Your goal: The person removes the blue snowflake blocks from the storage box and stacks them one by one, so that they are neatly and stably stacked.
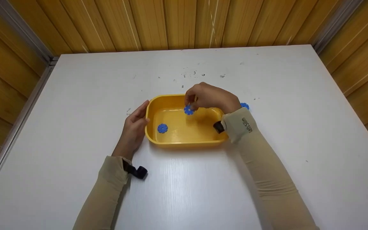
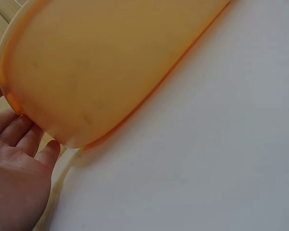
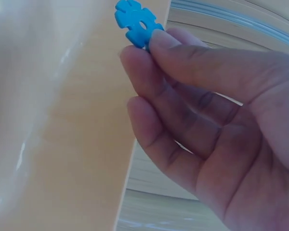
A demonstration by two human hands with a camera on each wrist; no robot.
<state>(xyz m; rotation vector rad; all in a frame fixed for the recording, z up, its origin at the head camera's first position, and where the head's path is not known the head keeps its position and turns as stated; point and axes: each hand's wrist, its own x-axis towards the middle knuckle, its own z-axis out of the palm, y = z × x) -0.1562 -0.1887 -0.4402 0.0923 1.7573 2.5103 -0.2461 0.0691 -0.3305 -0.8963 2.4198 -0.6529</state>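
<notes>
A yellow plastic basin (image 1: 187, 144) sits on the white table. My left hand (image 1: 133, 129) holds its left end, the thumb at the rim and the fingers against the outer wall. In the left wrist view, fingers (image 2: 26, 134) touch the basin's wall (image 2: 101, 72). Over the basin's far side, my right hand (image 1: 212, 96) pinches a blue notched plastic disc (image 1: 188, 110) between thumb and fingers. The right wrist view shows this disc (image 3: 135, 21) with slots round its edge and a hole in its middle. Another blue disc (image 1: 162, 128) lies inside the basin at the left.
A further blue disc (image 1: 244, 105) lies on the table, right of the basin and partly hidden by my right wrist. Dark marks dot the white tabletop (image 1: 107, 83) behind the basin. Wood-patterned panels (image 1: 180, 25) stand along the table's back and sides.
</notes>
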